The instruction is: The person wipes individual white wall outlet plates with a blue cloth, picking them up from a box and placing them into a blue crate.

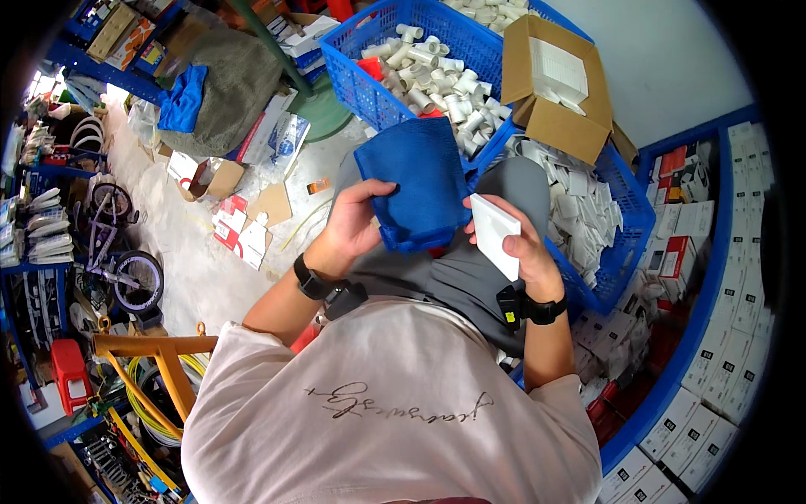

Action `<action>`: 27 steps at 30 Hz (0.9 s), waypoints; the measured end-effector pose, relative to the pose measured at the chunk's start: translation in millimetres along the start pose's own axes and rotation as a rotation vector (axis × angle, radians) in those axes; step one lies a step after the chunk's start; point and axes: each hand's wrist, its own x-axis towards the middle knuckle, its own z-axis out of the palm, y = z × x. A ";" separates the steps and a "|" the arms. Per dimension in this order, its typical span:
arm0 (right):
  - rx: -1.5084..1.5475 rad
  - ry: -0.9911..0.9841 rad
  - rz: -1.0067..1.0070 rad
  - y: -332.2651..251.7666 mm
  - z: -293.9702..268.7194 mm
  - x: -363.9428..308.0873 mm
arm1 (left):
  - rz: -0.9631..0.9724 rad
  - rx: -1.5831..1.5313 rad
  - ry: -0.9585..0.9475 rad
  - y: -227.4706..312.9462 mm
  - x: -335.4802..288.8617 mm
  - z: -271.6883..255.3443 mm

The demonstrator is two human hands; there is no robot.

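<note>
The left hand (354, 222) curls with its thumb toward three o'clock, the right hand (531, 247) with its thumb roughly toward nine

- Two hands (357, 220) (532, 246) are showing.
- One blue fabric piece (417, 185) is being held.
- One white flat piece (495, 238) is being held.
- Two black wrist straps (309, 281) (550, 312) are showing.
- One purple bicycle (100, 244) is showing.

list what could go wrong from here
The white plate, pinched between the right hand's thumb and fingers, might slip and drop.

The blue cloth in the left hand could snag on the plate's corner, as the two are very close.

The open cardboard box seems perched over the blue crates near the right knee; a knock might tip it.
</note>
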 end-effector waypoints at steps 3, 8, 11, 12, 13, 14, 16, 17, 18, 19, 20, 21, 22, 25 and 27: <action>0.066 0.040 -0.043 -8.6 -1.4 -4.9 | 0.038 -0.007 0.085 6.4 0.0 -0.6; 0.123 0.049 -0.083 -20.1 -2.2 -13.0 | 0.041 0.017 -0.009 10.9 0.9 -4.6; 0.173 0.034 -0.063 -13.8 -8.2 -9.2 | 0.076 0.048 -0.018 9.7 -0.1 3.1; 0.156 0.035 -0.049 -11.9 -8.1 -7.5 | 0.120 0.100 -0.002 9.3 -0.6 6.9; 0.139 0.036 -0.034 -10.9 -7.9 -5.8 | 0.120 0.099 -0.002 10.2 -0.6 11.1; 0.142 0.038 -0.027 -10.0 -7.0 -4.5 | 0.132 0.174 0.008 10.2 -2.1 14.6; 0.053 0.017 -0.044 -9.3 -5.8 -1.6 | 0.140 0.244 0.024 8.4 -3.0 13.8; 0.053 0.012 -0.041 -9.9 -5.6 -0.3 | 0.116 0.209 0.018 8.5 -2.1 12.2; -0.015 0.016 -0.047 -10.6 -5.6 0.5 | 0.091 0.174 0.011 8.4 -1.7 11.3; -0.083 0.019 -0.053 -10.9 -5.6 1.0 | 0.096 0.173 0.014 8.3 -1.6 11.7; -0.086 0.013 -0.056 -11.9 -6.5 1.5 | 0.002 0.071 0.045 9.2 0.1 14.1; -0.183 0.091 -0.119 -12.3 -7.6 1.0 | -0.092 -0.031 0.074 9.5 1.4 16.1; -0.279 0.169 -0.184 -12.3 -7.9 0.9 | -0.086 -0.029 0.072 8.9 2.2 16.9; -0.604 0.255 -0.391 -14.7 1.7 3.7 | 0.055 0.281 0.024 1.1 6.0 21.7; -0.941 0.199 -0.605 -21.6 22.7 6.4 | 0.073 0.305 0.039 -0.8 4.6 27.2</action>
